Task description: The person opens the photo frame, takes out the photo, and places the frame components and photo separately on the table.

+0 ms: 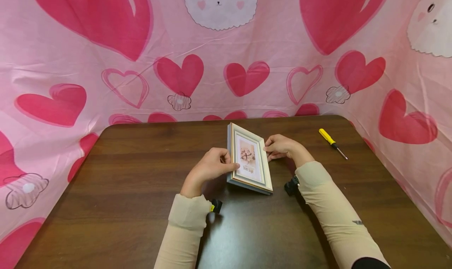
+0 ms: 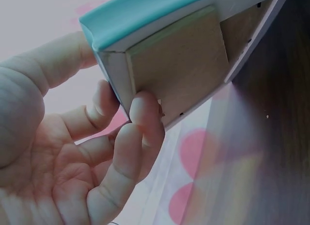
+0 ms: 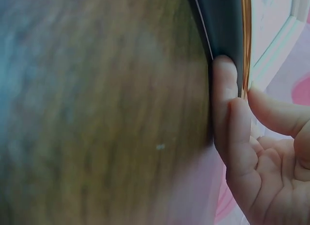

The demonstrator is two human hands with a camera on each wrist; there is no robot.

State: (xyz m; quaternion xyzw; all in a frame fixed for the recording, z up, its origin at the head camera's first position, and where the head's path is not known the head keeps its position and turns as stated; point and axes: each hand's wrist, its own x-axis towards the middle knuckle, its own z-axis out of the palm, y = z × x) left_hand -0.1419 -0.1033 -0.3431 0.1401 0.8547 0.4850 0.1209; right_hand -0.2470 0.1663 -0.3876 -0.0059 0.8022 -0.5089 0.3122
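A picture frame [image 1: 263,159] with a pale, gold-lined border and a flower picture is held tilted above the table, its front toward the head camera. My left hand [image 1: 213,165] grips its left side, thumb on the front and fingers behind. From the left wrist view, the frame's brown backing board [image 2: 179,60] and turquoise edge [image 2: 150,17] show, with the left fingers [image 2: 147,113] at the back. On the far side, my right hand [image 1: 282,146] pinches the right edge. In the right wrist view, the thumb [image 3: 278,111] lies on the front and fingers on the side.
A screwdriver [image 1: 332,143] with a yellow and black handle lies at the right rear of the dark wooden table [image 1: 134,198]. Pink cloth [image 1: 212,41] printed with hearts hangs behind the table and along both sides.
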